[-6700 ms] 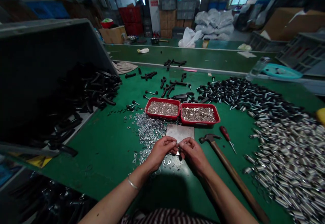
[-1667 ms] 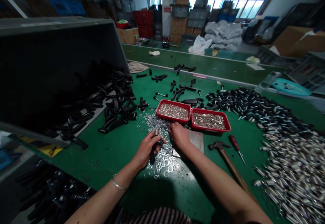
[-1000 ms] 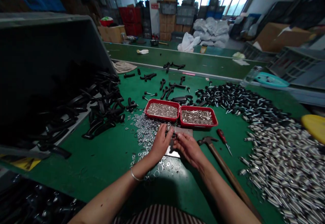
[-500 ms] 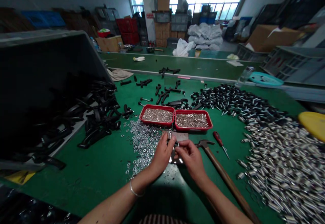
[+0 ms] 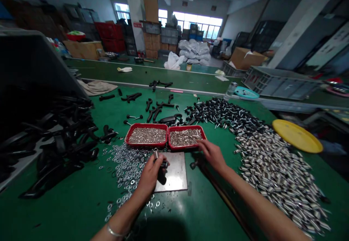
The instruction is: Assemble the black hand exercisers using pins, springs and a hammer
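Note:
My left hand (image 5: 149, 173) is closed around a black plastic part (image 5: 164, 164) with a ribbed metal piece (image 5: 155, 153) standing up at its end. It hovers over the left side of a flat metal plate (image 5: 174, 173). My right hand (image 5: 214, 155) reaches to the right red tray (image 5: 188, 147), its fingers stretched out over the near right corner, touching or just above the small metal pins (image 5: 182, 138). No held thing shows in those fingers. Beside it, the left red tray (image 5: 145, 146) is full of tiny metal pieces (image 5: 147, 135).
Loose washers (image 5: 127, 170) spread left of the plate. A hammer (image 5: 223, 195) lies under my right forearm. Metal cylinders (image 5: 275, 168) and black-headed bolts (image 5: 220, 111) are heaped at right. Black handles (image 5: 65, 150) spill from a grey crate (image 5: 35, 57) at left.
My right hand has left my left hand and moved to the right tray. My left hand still holds the black part. The view has swung to the right.

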Demonstrator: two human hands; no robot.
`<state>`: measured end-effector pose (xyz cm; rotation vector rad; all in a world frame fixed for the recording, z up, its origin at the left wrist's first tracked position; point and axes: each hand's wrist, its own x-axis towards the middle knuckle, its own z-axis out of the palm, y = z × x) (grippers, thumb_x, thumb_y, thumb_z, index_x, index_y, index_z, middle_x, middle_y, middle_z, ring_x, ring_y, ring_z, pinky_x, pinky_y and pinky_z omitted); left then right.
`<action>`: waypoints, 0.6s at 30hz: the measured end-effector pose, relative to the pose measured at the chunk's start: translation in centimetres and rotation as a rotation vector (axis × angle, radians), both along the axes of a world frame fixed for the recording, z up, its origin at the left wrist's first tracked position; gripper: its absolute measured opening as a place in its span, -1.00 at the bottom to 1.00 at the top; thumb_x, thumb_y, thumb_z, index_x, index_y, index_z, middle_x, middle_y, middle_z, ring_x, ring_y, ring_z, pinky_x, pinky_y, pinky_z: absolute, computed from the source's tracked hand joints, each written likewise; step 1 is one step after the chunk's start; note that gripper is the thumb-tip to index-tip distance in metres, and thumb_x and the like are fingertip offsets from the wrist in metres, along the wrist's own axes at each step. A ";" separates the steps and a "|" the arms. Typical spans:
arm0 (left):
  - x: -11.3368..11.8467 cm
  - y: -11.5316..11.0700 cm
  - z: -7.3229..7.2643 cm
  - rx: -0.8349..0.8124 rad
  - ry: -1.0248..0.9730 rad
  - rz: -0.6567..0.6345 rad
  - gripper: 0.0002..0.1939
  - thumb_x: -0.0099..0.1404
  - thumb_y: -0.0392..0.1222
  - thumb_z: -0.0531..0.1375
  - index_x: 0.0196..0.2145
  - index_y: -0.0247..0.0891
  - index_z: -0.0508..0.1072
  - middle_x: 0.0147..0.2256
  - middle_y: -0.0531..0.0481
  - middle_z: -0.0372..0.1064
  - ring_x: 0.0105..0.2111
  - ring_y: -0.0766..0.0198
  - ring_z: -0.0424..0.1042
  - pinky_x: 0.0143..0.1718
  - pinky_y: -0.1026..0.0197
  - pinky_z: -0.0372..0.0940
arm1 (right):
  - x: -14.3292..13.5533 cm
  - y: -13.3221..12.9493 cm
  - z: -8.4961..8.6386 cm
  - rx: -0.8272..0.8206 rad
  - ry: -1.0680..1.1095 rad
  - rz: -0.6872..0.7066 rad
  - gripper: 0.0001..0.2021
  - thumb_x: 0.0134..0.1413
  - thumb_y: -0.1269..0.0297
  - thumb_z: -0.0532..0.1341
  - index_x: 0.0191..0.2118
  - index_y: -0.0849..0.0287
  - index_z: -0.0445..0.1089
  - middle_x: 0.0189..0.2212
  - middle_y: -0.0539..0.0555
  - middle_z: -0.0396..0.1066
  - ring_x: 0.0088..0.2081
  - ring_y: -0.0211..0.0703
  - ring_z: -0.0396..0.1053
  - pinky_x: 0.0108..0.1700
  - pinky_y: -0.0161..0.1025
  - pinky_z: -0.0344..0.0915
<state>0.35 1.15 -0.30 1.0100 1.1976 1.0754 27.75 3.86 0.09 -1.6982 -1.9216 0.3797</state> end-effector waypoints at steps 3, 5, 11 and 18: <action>-0.1 0.1 -0.2 -0.030 -0.004 0.017 -0.59 0.26 0.19 0.19 -0.27 -0.25 0.41 -0.37 0.00 0.43 -0.39 0.25 0.39 -0.35 0.25 0.30 | 6.4 5.5 0.3 -0.137 -0.132 -0.405 -0.65 0.34 0.29 -0.03 0.11 0.29 0.31 -0.18 0.25 0.53 -0.17 -0.05 0.48 -0.11 -0.19 0.32; 0.3 -0.1 -0.3 -0.071 -0.011 -0.011 -0.58 0.24 0.21 0.20 -0.29 -0.25 0.42 -0.39 -0.01 0.43 -0.39 0.23 0.38 -0.35 0.24 0.30 | 9.1 8.8 0.2 -0.170 -0.183 -0.497 -0.67 0.29 0.32 0.05 0.10 0.33 0.30 -0.16 0.33 0.51 -0.13 -0.01 0.47 -0.09 -0.18 0.30; 1.8 -0.3 -0.9 -0.170 -0.149 -0.122 -0.61 0.26 0.16 0.22 -0.33 -0.28 0.42 -0.41 -0.01 0.40 -0.41 0.29 0.34 -0.39 0.28 0.26 | 10.8 14.6 -0.2 -0.271 -0.290 -0.610 -0.75 0.21 0.32 0.16 -0.05 0.33 0.38 -0.11 0.47 0.47 -0.03 0.19 0.44 -0.04 0.01 0.29; 0.7 1.3 -1.1 -0.303 -0.583 0.109 -0.64 0.15 -0.03 0.37 -0.30 -0.31 0.34 -0.41 0.00 0.36 -0.46 0.38 0.32 -0.41 0.30 0.25 | 8.4 8.8 1.7 -0.097 -0.114 -0.438 -0.61 0.23 0.28 0.16 0.13 0.31 0.25 -0.09 0.39 0.45 -0.09 0.14 0.46 -0.04 0.04 0.32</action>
